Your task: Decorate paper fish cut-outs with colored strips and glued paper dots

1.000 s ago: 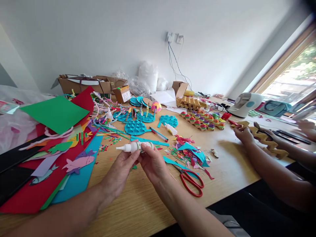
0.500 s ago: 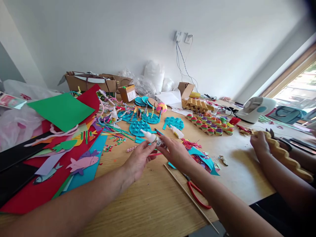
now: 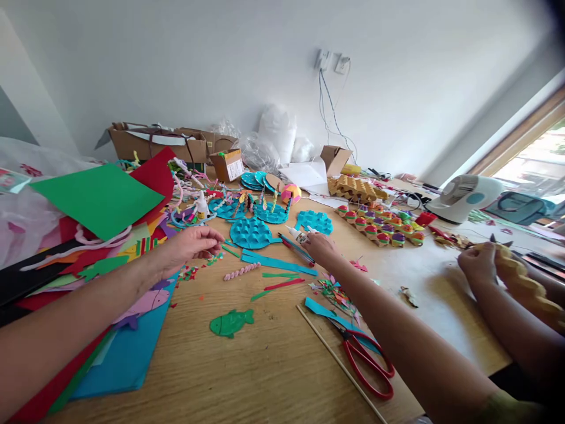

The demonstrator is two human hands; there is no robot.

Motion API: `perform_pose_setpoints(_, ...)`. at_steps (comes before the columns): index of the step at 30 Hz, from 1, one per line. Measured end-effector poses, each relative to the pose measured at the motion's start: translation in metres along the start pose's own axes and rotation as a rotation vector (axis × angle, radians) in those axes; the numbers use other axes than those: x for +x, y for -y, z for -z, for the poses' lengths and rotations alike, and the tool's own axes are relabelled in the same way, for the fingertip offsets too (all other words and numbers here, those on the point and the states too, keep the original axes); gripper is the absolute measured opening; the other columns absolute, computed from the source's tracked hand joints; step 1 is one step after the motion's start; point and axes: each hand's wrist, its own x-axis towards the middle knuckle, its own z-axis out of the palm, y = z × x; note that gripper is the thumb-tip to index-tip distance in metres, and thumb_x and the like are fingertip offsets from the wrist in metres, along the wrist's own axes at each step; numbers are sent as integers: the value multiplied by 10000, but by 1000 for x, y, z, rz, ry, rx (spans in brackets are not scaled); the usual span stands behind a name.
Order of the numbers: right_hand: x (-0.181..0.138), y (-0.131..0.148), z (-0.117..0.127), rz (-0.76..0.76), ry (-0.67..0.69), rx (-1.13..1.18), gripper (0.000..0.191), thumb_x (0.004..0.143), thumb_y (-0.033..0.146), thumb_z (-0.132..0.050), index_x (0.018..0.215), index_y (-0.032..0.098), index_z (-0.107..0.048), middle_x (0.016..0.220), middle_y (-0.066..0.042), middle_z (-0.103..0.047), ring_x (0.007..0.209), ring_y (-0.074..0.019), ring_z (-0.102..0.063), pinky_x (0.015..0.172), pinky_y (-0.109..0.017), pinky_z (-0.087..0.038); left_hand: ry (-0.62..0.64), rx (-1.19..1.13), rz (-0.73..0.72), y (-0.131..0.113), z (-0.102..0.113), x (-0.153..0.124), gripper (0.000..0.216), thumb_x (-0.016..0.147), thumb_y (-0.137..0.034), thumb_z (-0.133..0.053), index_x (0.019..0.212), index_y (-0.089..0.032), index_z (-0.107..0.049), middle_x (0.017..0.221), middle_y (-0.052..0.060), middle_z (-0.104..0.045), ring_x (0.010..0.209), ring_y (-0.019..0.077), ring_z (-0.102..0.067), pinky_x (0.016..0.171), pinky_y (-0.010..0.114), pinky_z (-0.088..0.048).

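Right grip (image 3: 323,249) holds white bottle (image 3: 301,237); left grip (image 3: 193,246) loosely parted.

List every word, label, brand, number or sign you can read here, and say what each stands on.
None can be read with certainty.
White glue bottle at the right hand: dark print, too small to read.
White label on the small cardboard box: printed, too blurred to read.
Clear plastic bag at far left: red marks, too blurred to tell whether they are writing.

Three white bottles (image 3: 301,237) and one wooden stick (image 3: 341,363) show.
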Motion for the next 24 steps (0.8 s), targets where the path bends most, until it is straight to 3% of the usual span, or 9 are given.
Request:
perform_pose_setpoints(3,8,0,-8,-1,41,-21,334,867,340,-385,1002,124,-600,984,-162,-617,913,-248,-582,704,-294,-402,10,222,-6,-2,13,6,210,686,-309,-564,830,-156,-572,815,40,-641,734,159,-582,693,280,-445)
perform_pose_setpoints(10,14,-1,-13,32,74,-51,351,857,374,-396,1061,150,-572,1002,-146,-616,929,-260,-571,718,-320,-399,165,737,-58,9,16,9,236,679,-330,-503,806,-180,-634,743,8,-643,688,166,-577,613,232,-411)
perform_pose_setpoints(16,0,4,5,104,-11,-27,380,855,382,-415,1150,164,-513,1087,-146,-572,983,-273,-534,750,-338,-390,89,941,-113,5,31,0,254,682,-250,-444,816,-157,-638,818,39,-661,746,181,-586,636,229,-402)
perform_pose_setpoints(20,-34,9,24,168,-90,2,344,866,318,-405,1174,197,-498,1151,-122,-541,1050,-277,-487,806,-354,-375,42,1012,-82,11,41,-8,260,648,-200,-437,801,-163,-643,813,29,-669,750,174,-588,645,218,-403)
perform_pose_setpoints(24,-99,19,40,441,-69,142,310,825,264,-465,1118,209,-549,1143,-95,-563,997,-237,-533,795,-331,-409,30,1060,-89,21,46,-11,225,629,-188,-463,746,-169,-654,815,40,-673,776,194,-584,692,242,-397)
